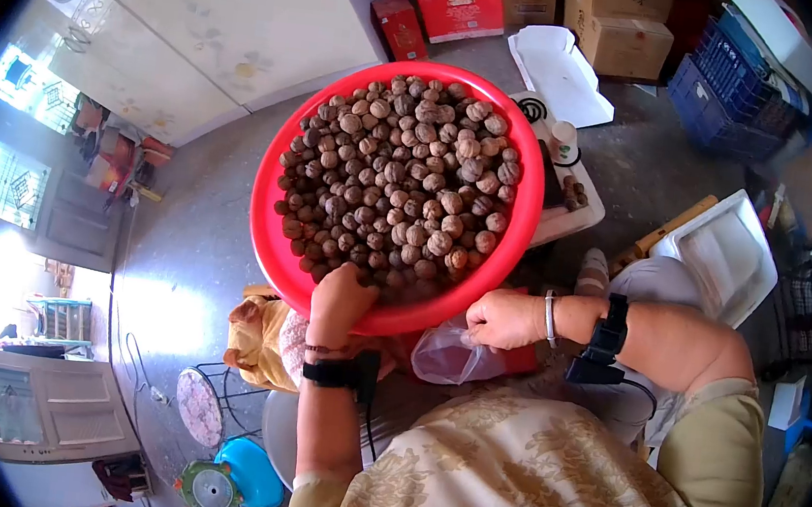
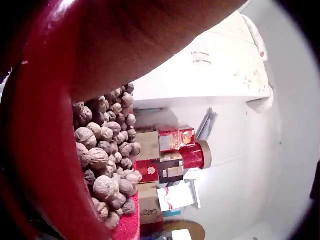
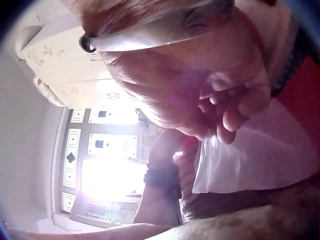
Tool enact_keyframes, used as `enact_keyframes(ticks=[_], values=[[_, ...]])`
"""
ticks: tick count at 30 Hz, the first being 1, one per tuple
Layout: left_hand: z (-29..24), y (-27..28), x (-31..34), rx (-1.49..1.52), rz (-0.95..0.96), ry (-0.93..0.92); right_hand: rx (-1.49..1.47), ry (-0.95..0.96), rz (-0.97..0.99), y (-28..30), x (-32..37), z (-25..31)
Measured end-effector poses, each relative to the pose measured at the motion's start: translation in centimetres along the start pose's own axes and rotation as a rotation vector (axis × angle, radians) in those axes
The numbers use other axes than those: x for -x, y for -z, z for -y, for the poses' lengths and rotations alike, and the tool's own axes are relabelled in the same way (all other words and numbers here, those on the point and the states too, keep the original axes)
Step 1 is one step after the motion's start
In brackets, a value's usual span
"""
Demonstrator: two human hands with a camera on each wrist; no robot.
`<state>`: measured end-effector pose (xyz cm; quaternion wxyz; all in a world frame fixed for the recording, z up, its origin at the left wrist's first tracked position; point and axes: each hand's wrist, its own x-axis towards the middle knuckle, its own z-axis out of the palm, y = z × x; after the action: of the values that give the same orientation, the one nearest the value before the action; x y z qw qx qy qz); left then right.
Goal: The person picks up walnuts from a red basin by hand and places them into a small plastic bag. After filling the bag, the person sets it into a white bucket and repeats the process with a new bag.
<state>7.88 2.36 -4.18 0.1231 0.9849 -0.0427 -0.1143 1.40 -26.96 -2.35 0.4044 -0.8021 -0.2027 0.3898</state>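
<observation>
A red plastic basin [image 1: 528, 192] full of walnuts [image 1: 395, 168] sits in front of me in the head view. My left hand [image 1: 342, 298] reaches over its near rim among the walnuts, and its fingertips are hidden there. The left wrist view has walnuts [image 2: 97, 157] close by, inside the red wall. Just outside the near right rim, my right hand [image 1: 503, 320] pinches the edge of a clear plastic bag [image 1: 455, 355]. In the right wrist view its curled fingers meet at the top of the bag [image 3: 240, 160], which hangs below them.
A white foam tray [image 1: 737, 254] lies to the right, and another white foam lid [image 1: 561, 72] beyond the basin. Cardboard boxes [image 1: 630, 47] and blue crates [image 1: 729, 99] stand at the back. A round stool [image 1: 200, 407] and a blue basin [image 1: 252, 472] are at lower left.
</observation>
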Motion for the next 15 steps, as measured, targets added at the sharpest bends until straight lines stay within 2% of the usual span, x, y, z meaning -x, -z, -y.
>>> enact_keyframes(ticks=[1,2,4,5,6,8,9,10,12,13,15], values=[[-0.1,0.1,0.2,0.086,-0.083,-0.003,-0.002,-0.004,-0.003,0.0,0.1,0.2],[0.1,0.1,0.3,0.087,-0.081,-0.005,-0.005,-0.007,-0.006,0.0,0.2,0.3],[-0.8,1.2,1.0,0.515,-0.149,-0.044,0.065,0.039,-0.048,-0.3,-0.1,-0.1],[-1.7,2.5,2.4,0.696,-0.051,0.014,0.138,0.089,-0.089,-0.4,-0.2,-0.3],[-2.4,3.6,3.5,0.698,-0.049,0.017,0.137,0.087,-0.086,-0.5,-0.2,-0.2],[-2.8,4.4,5.5,1.016,0.108,-0.061,0.091,0.178,-0.172,-0.3,0.1,0.4],[-2.8,4.3,6.1,1.095,0.175,-0.100,0.048,0.128,-0.099,0.1,0.3,1.2],[-3.1,4.2,6.8,1.097,0.176,-0.097,0.048,0.126,-0.096,0.0,0.2,1.4],[-4.6,4.6,8.5,1.182,0.318,-0.113,0.050,0.060,-0.101,-0.1,0.3,1.5],[-5.8,5.7,9.3,1.037,0.317,-0.070,0.052,0.059,-0.098,-0.1,0.1,1.3],[-5.7,4.9,9.6,0.996,0.324,-0.097,0.092,0.026,-0.089,-0.5,-0.6,0.4]])
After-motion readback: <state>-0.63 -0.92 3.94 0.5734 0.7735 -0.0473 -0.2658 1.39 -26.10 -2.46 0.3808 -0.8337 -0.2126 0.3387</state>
